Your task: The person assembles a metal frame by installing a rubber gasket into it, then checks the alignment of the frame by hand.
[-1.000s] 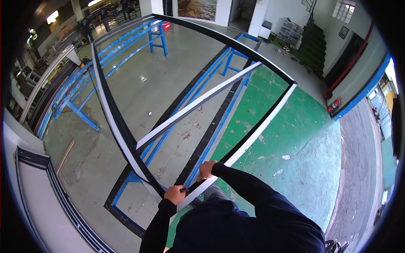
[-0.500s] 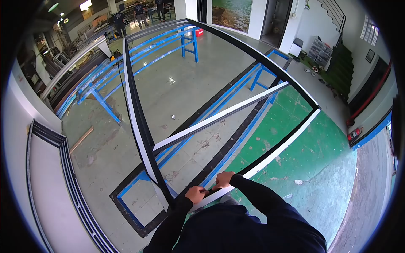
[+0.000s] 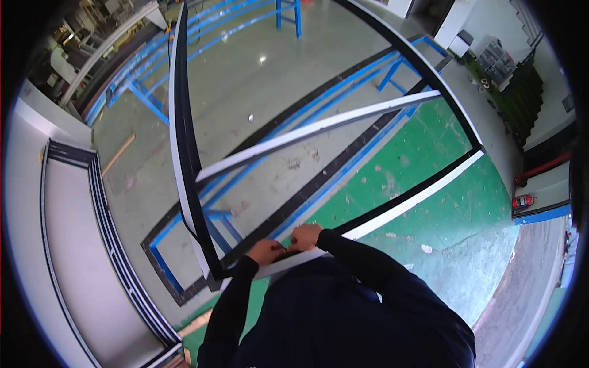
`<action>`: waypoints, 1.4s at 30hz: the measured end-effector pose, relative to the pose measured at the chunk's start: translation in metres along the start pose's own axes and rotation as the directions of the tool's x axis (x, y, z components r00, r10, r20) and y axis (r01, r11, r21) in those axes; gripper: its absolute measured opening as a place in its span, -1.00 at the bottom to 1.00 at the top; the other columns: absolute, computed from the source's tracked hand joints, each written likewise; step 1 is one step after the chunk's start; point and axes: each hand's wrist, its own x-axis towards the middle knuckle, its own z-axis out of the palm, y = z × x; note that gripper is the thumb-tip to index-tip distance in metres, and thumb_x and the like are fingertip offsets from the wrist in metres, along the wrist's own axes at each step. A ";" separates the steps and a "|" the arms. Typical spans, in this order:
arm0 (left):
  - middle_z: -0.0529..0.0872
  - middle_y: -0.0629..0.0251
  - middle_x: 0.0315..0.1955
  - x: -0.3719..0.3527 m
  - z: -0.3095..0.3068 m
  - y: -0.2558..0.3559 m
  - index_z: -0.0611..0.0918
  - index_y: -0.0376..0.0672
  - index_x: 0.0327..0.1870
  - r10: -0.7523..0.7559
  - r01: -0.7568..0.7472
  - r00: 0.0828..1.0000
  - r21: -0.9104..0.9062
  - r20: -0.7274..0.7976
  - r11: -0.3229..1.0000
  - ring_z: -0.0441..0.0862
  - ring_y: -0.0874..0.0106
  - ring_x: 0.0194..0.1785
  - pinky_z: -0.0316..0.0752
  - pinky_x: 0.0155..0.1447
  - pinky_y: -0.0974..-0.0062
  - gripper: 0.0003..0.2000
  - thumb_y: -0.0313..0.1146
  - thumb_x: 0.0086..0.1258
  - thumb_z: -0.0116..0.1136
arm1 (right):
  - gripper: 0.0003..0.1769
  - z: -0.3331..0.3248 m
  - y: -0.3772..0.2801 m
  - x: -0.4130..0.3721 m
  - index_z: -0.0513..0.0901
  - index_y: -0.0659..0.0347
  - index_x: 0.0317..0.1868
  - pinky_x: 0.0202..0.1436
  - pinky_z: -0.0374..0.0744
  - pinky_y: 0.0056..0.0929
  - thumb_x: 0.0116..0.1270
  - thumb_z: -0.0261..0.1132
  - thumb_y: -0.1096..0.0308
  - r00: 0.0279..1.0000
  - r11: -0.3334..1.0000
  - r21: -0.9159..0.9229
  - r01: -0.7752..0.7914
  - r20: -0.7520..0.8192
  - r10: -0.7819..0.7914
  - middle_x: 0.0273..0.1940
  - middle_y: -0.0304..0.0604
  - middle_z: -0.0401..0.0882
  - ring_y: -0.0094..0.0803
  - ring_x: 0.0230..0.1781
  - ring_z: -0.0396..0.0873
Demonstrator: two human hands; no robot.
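A large black-and-white frame (image 3: 392,207) lies across blue trestles (image 3: 319,201) with black padded tops. A white crossbar (image 3: 319,130) spans it from the left side to the right side. At the frame's near edge, close to its lower left corner, my left hand (image 3: 266,251) and my right hand (image 3: 305,238) are side by side, fingers bent together. Between the fingertips is something small and dark that I cannot make out. Both hands rest over the dark inner strip of the near bar.
Another blue trestle (image 3: 147,101) stands at the upper left beside long stacked profiles. Dark-edged panels (image 3: 104,245) lean at the left. A wooden strip (image 3: 119,153) lies on the floor. A red fire extinguisher (image 3: 523,201) is at the right, near stairs.
The view has tilted down and closer, so the frame's far edge and the people at the back are out of sight. Both hands appear slightly further left, still close together.
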 end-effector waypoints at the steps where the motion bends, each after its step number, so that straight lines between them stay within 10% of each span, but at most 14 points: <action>1: 0.81 0.10 -0.28 -0.003 -0.004 0.009 0.77 -0.18 -0.11 -0.052 0.053 0.999 -0.066 0.009 0.996 0.78 0.28 -0.16 0.61 -0.03 0.36 -0.70 -0.14 0.33 0.29 | -0.51 -0.004 0.008 -0.004 0.81 0.00 -0.21 -0.09 0.66 -0.12 0.22 0.30 -0.24 1.000 1.000 0.013 0.009 0.008 -0.009 -0.25 -0.07 0.78 -0.11 -0.16 0.74; 7: 0.75 0.23 -0.47 -0.011 0.006 0.009 0.77 -0.19 -0.13 -0.133 0.120 0.990 -0.199 -0.052 0.973 0.62 0.51 -0.40 0.53 -0.25 0.39 -0.68 -0.09 0.37 0.31 | -0.48 0.007 0.029 0.011 0.81 0.07 -0.29 -0.19 0.64 -0.08 0.21 0.31 -0.25 0.993 0.993 0.003 0.117 -0.033 -0.117 -0.31 -0.03 0.75 -0.07 -0.26 0.72; 12: 0.80 0.06 -0.25 0.003 0.019 0.015 0.79 -0.12 -0.10 -0.140 0.131 0.989 -0.136 -0.055 0.982 0.76 0.16 -0.15 0.59 0.02 0.25 -0.60 0.05 0.36 0.25 | -0.43 0.013 0.066 0.000 0.75 0.10 -0.19 -0.15 0.61 -0.04 0.31 0.23 -0.28 0.952 0.969 0.070 0.236 -0.217 -0.216 -0.27 0.04 0.72 0.01 -0.22 0.69; 21: 0.78 0.06 -0.29 0.074 0.037 0.069 0.75 -0.19 -0.17 0.054 -0.052 0.997 -0.036 0.049 0.998 0.73 0.11 -0.17 0.57 -0.04 0.23 -0.60 0.02 0.39 0.20 | -0.56 -0.044 0.141 -0.107 0.75 0.06 -0.22 -0.08 0.63 -0.03 0.35 0.23 -0.15 0.895 0.964 0.163 -0.212 -0.364 0.258 -0.30 -0.05 0.74 0.00 -0.21 0.71; 27: 0.76 -0.02 -0.24 0.120 0.078 0.131 0.70 -0.16 -0.27 0.025 -0.022 0.990 0.021 -0.142 1.000 0.70 -0.02 -0.13 0.55 -0.04 0.05 -0.62 0.04 0.32 0.23 | -0.66 -0.025 0.123 -0.087 0.76 0.08 -0.29 -0.18 0.64 -0.04 0.33 0.30 -0.02 0.813 0.955 0.280 -0.095 -0.532 0.237 -0.39 -0.03 0.73 0.03 -0.30 0.70; 31: 0.70 0.04 -0.36 0.074 0.033 0.098 0.70 -0.15 -0.28 0.146 -0.164 0.961 -0.058 -0.235 0.985 0.66 0.04 -0.21 0.52 -0.13 0.14 -0.78 -0.18 0.33 0.18 | -0.60 -0.029 0.096 -0.077 0.76 0.07 -0.19 -0.13 0.63 0.02 0.36 0.25 -0.08 0.921 0.951 0.297 -0.087 -0.340 0.190 -0.27 0.02 0.75 0.05 -0.22 0.71; 33: 0.71 0.08 -0.42 0.025 0.008 0.067 0.71 -0.18 -0.39 0.053 -0.105 0.755 -0.042 -0.654 0.994 0.68 0.14 -0.33 0.53 -0.23 0.21 -0.78 -0.20 0.29 0.28 | -0.57 -0.024 0.097 -0.071 0.77 0.04 -0.11 -0.12 0.64 -0.09 0.35 0.27 -0.12 0.967 0.979 0.205 -0.015 -0.246 0.066 -0.25 -0.09 0.77 -0.05 -0.18 0.72; 36: 0.70 0.16 -0.56 -0.078 -0.043 0.046 0.68 -0.24 -0.44 -0.618 0.258 0.412 -0.565 -0.670 0.784 0.72 0.37 -0.38 0.54 -0.30 0.34 -0.70 -0.18 0.39 0.31 | -0.58 -0.017 0.092 -0.045 0.78 0.06 -0.11 -0.07 0.62 -0.08 0.34 0.27 -0.09 0.984 0.969 0.192 0.154 -0.117 -0.133 -0.21 -0.08 0.76 -0.04 -0.14 0.70; 38: 0.67 0.26 -0.58 -0.126 -0.031 -0.027 0.67 -0.27 -0.39 -0.532 0.058 0.111 -0.529 -0.839 0.847 0.65 0.56 -0.39 0.50 -0.29 0.47 -0.74 -0.27 0.49 0.21 | -0.59 -0.004 0.073 -0.015 0.78 0.07 -0.11 -0.05 0.61 -0.07 0.34 0.27 -0.07 0.957 0.950 0.126 0.286 -0.084 -0.277 -0.20 -0.06 0.75 -0.02 -0.13 0.69; 40: 0.64 0.41 -0.46 -0.164 -0.029 -0.036 0.62 -0.29 -0.22 -0.650 -0.236 -0.015 -0.629 -0.760 0.741 0.53 0.60 -0.40 0.45 -0.25 0.59 -0.80 -0.31 0.51 0.17 | -0.60 0.003 0.036 0.012 0.78 0.08 -0.12 -0.04 0.61 -0.05 0.34 0.26 -0.05 0.934 0.933 0.040 0.358 -0.023 -0.357 -0.19 -0.02 0.74 0.02 -0.12 0.68; 42: 0.64 0.41 -0.41 -0.186 -0.012 -0.052 0.61 -0.27 -0.12 -0.653 -0.224 -0.119 -0.620 -0.748 0.752 0.53 0.61 -0.37 0.45 -0.25 0.61 -0.83 -0.33 0.50 0.19 | -0.60 0.007 -0.015 0.036 0.79 0.08 -0.14 -0.04 0.61 -0.02 0.34 0.25 -0.04 0.927 0.925 -0.060 0.376 0.044 -0.374 -0.19 0.00 0.74 0.04 -0.13 0.67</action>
